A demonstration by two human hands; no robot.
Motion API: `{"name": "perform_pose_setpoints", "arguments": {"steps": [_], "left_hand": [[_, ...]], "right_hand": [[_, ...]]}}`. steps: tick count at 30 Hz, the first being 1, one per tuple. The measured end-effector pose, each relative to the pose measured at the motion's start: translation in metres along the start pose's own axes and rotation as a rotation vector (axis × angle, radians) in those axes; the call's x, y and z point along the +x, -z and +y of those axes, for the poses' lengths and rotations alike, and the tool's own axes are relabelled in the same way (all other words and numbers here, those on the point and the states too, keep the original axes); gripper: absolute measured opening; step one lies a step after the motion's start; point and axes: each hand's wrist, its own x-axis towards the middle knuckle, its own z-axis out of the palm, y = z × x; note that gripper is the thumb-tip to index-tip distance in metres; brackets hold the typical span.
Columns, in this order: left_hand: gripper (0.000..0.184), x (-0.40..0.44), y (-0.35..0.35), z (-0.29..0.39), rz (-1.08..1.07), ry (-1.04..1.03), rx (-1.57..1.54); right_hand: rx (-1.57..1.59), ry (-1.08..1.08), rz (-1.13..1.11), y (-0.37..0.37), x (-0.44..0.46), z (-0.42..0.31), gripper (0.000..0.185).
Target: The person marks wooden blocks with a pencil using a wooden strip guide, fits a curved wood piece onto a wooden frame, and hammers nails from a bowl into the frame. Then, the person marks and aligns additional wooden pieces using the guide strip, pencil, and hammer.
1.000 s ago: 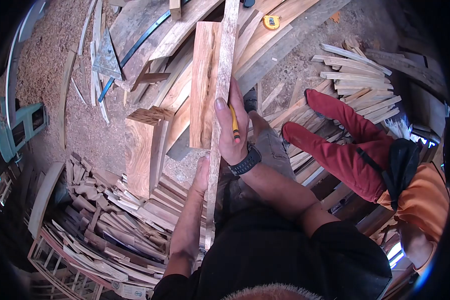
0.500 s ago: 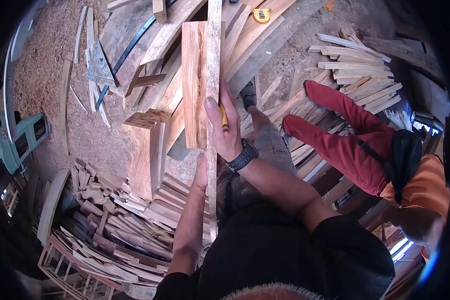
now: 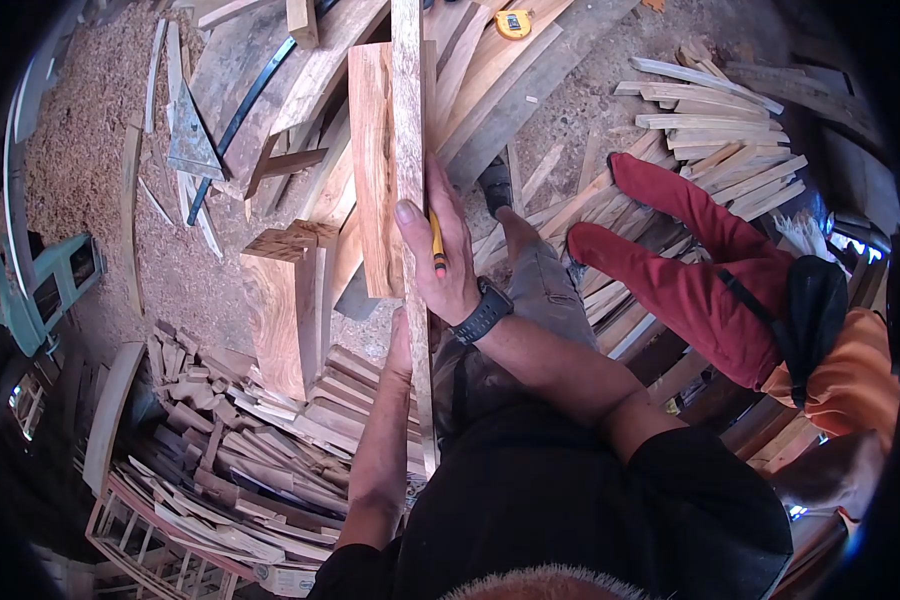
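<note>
You had one long, narrow wooden strip [image 3: 408, 110] before you, running from the top of the view down toward your chest. Your right hand [image 3: 456, 255] was closed around it, thumb laid along its face, with one yellow pencil [image 3: 437, 245] tucked against the same hand. Your left hand [image 3: 400, 345] was mostly hidden behind the strip lower down, so I could not tell how far it was closed.

The step in hand, I judged, was steadying the strip over one grained board [image 3: 373, 170]; whether the two touched, I could not tell. The next move seemed to call for a firm hold and a pencil kept from slipping.

I counted one yellow tape measure [image 3: 513, 24], one triangular plate [image 3: 193, 140], one wristwatch [image 3: 482, 312] and one co-worker in red trousers [image 3: 660, 290]. The offcuts [image 3: 240, 440] overlapped too much to count.
</note>
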Motion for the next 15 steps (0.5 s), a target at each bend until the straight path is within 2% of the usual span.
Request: {"name": "perform_pose_setpoints", "arguments": {"steps": [2, 5, 10, 15], "left_hand": [[0.059, 0.004, -0.005, 0.002, -0.038, -0.116, 0.041], [0.058, -0.002, -0.011, 0.009, -0.01, -0.056, 0.043], [0.056, -0.003, -0.012, 0.009, -0.005, -0.092, 0.068], [0.057, 0.015, 0.034, -0.035, -0.015, -0.18, 0.189]], "right_hand": [[-0.011, -0.004, 0.012, -0.001, 0.0, -0.001, 0.076], [-0.025, 0.006, 0.005, 0.001, 0.001, -0.001, 0.076], [-0.025, -0.005, -0.001, 0.001, 0.0, -0.002, 0.075], [-0.01, -0.014, -0.021, 0.002, -0.001, 0.0, 0.075]]}}
